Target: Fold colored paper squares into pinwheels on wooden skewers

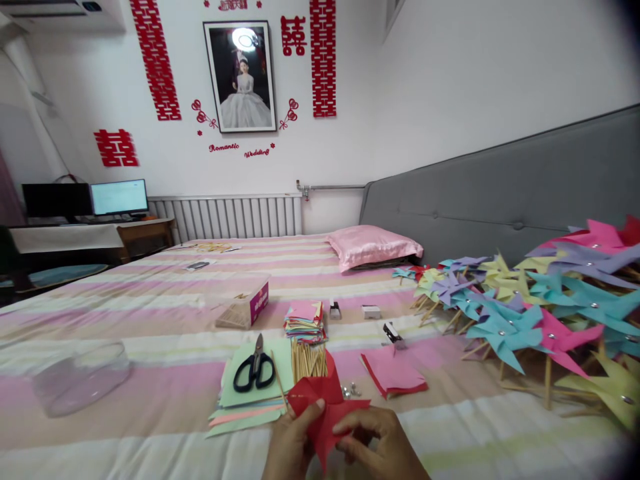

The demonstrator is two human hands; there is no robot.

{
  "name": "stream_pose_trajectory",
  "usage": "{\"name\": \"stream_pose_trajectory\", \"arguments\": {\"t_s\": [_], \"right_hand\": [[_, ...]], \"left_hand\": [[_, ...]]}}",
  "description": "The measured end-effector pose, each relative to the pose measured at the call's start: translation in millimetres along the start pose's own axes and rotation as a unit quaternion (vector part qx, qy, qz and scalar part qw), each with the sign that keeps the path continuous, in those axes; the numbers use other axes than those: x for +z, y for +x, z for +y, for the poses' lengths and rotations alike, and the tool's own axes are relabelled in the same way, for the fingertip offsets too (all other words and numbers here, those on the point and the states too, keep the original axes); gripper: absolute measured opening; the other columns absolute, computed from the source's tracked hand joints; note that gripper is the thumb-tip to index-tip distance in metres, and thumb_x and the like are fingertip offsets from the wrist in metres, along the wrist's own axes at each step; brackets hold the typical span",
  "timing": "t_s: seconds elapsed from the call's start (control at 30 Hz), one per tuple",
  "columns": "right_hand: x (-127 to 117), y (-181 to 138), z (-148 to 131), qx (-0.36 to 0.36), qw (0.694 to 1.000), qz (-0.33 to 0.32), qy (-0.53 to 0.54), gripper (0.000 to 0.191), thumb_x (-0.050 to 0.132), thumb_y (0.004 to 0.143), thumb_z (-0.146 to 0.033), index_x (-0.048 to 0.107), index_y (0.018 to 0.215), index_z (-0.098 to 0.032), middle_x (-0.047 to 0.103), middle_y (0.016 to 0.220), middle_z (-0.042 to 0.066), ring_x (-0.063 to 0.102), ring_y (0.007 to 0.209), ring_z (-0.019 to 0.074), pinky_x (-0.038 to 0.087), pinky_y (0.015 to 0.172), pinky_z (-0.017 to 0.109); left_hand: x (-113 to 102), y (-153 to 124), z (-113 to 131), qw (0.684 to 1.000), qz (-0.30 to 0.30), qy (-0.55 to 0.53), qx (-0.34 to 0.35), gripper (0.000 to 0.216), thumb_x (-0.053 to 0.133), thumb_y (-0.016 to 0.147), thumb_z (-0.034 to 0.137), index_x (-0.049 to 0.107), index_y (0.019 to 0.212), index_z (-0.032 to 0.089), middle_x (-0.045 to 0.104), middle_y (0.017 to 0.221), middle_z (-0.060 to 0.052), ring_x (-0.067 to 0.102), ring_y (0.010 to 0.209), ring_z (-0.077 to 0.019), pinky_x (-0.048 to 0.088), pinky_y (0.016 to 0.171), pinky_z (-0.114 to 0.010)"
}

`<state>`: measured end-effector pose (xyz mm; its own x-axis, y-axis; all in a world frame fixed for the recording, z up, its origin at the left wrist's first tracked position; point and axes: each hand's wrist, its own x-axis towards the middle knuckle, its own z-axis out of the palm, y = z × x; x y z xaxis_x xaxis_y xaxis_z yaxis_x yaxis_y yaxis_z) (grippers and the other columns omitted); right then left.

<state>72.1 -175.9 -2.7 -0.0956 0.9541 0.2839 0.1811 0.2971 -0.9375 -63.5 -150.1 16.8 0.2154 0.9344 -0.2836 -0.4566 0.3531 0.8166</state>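
At the lower centre of the head view, over the striped bed [175, 433], both hands are closed on a folded red paper [327, 408]. The left hand [293, 440] pinches its left side beneath the thumb; the right hand [377, 437] grips its right side by the fingertips. Just beyond are wooden sticks [310, 360] and small metal pins [353, 391]. Black-handled scissors [255, 367] rest on stacked sheets [235, 390] at left. Pink and red squares [395, 370] lie at right; pinwheels [505, 333] are heaped farther right.
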Motion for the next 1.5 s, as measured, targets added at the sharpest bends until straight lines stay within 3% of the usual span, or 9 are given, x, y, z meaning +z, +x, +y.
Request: {"name": "stream_pose_trajectory", "arguments": {"t_s": [0.2,0.4,0.63,0.83,1.5], "right_hand": [[3.3,1.5,-0.1,0.031,0.996,0.043,0.074,0.024,0.063,0.07,-0.039,0.062,0.063,-0.016,0.062,0.055,0.002,0.058,0.046,0.0144,0.043,0.046,0.023],[5.6,1.9,2.4,0.047,0.992,0.084,0.087,0.032,0.059,0.072,-0.045,0.056,0.063,-0.015,0.055,0.046,0.0,0.052,0.041,0.0118,0.037,0.042,0.021],[6.1,1.9,5.5,0.063,0.991,0.087,0.082,0.033,0.059,0.071,-0.046,0.051,0.059,-0.016,0.054,0.045,0.0,0.047,0.04,0.0102,0.033,0.042,0.021],[8.2,2.9,7.0,0.08,0.983,0.129,0.098,0.034,0.062,0.067,-0.048,0.05,0.057,-0.017,0.054,0.04,-0.002,0.042,0.036,0.0088,0.029,0.039,0.02],[2.9,4.2,3.3,0.096,0.985,0.121,0.08,0.034,0.06,0.068,-0.045,0.045,0.054,-0.018,0.05,0.041,-0.003,0.043,0.039,0.01,0.03,0.043,0.021]], "left_hand": [[0.5,1.0,-3.2,1.0,0.001,0.012,0.021,0.018,0.074,0.055,0.024,0.061,0.057,0.012,0.064,0.05,-0.002,0.053,0.046,-0.0116,0.039,0.047,-0.021],[1.7,3.2,-6.4,0.999,0.028,0.021,0.031,0.023,0.077,0.05,0.026,0.064,0.061,0.011,0.065,0.054,-0.003,0.055,0.051,-0.0131,0.041,0.051,-0.022],[-3.4,9.1,-13.7,0.996,0.023,0.059,0.056,0.027,0.077,0.051,0.031,0.067,0.064,0.009,0.066,0.058,-0.005,0.057,0.055,-0.015,0.043,0.055,-0.023],[-6.1,10.5,-16.4,0.993,0.013,0.084,0.078,0.024,0.076,0.054,0.03,0.067,0.061,0.009,0.066,0.057,-0.006,0.054,0.053,-0.0127,0.041,0.053,-0.022],[2.7,4.7,-10.6,0.978,0.015,0.171,0.114,0.029,0.075,0.055,0.034,0.069,0.062,0.007,0.067,0.056,-0.007,0.053,0.053,-0.0142,0.039,0.052,-0.022]]}}
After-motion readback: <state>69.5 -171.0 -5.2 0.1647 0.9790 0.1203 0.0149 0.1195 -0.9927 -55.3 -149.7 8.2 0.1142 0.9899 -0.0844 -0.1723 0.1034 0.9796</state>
